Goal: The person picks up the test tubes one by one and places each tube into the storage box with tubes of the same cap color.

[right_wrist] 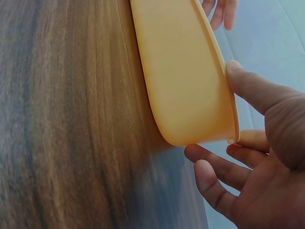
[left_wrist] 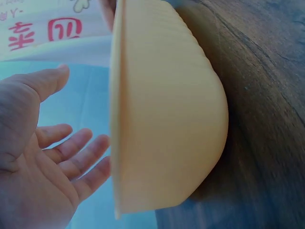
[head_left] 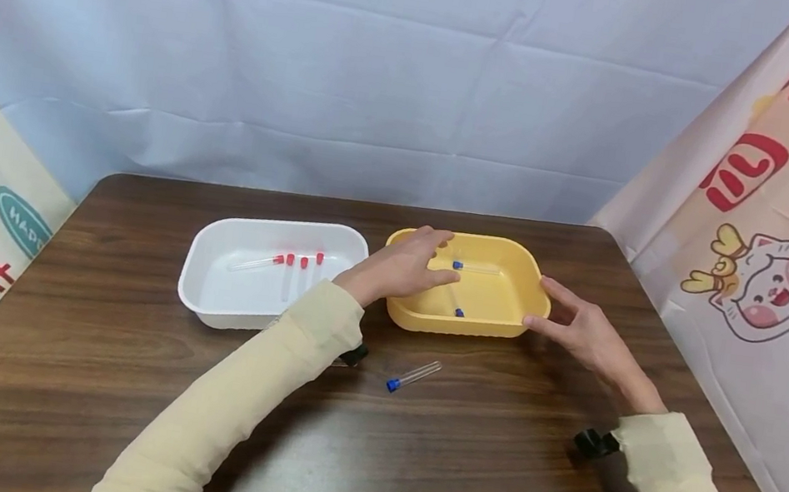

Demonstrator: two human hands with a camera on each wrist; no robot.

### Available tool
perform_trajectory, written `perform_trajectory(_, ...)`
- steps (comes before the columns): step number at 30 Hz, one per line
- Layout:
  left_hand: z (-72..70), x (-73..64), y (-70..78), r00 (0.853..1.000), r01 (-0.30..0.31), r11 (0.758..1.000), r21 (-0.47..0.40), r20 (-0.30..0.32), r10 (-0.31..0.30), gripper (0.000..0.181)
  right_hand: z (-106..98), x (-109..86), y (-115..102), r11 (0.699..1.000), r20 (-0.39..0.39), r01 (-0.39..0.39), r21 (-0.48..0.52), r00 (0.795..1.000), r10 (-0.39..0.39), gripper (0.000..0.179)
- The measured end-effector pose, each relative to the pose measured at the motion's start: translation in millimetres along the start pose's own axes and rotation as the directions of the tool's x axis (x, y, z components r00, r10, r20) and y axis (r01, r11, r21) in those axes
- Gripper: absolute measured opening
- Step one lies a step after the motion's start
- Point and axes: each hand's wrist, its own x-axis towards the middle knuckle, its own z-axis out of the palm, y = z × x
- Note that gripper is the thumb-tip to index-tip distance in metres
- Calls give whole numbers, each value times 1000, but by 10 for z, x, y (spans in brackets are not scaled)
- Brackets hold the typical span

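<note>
My left hand [head_left: 402, 268] hovers over the left end of a yellow basin [head_left: 462, 327], its fingers spread and nothing in them. Its fingertips come close to the rim in the left wrist view; whether they touch cannot be told. The right hand [head_left: 582, 335] holds the basin's right end, with the thumb on the rim and the fingers around the end wall, as the right wrist view shows. Inside the basin lie two clear test tubes with blue caps, one toward the back [head_left: 478, 269] and one nearer the front [head_left: 459, 311]. Another blue-capped test tube [head_left: 414, 376] lies on the table before it.
Left of the yellow basin stands a white basin [head_left: 214, 288] with several red-capped test tubes [head_left: 259, 262]. Both stand on a dark wooden table [head_left: 89, 321]. A pale cloth [head_left: 356, 89] hangs behind, with printed sheets at either side. My left forearm partly covers the white basin's front corner.
</note>
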Motion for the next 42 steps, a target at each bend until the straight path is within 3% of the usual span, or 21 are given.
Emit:
perform_trajectory(8, -128, -244, -25, 997, -42, 999, -27, -73, 40, 71, -2, 18, -10, 999, 1, -38, 3, 999, 38, 88)
perform_trajectory(17, -215, -550, -64, 990, -92, 995, -32, -115, 88, 65, -6, 8, -19, 997, 9, -71, -7, 997, 71, 86)
perform_trajectory(29, -260, -913, -90, 984, -137, 990, -43, -119, 131, 62, 8, -14, -21, 999, 15, -38, 33, 999, 37, 84)
perform_trajectory(42, -238, -1313, -162, 982, -133, 990, -37, -142, 126, 62, 0, -11, -18, 999, 12, -27, 45, 1000, 26, 83)
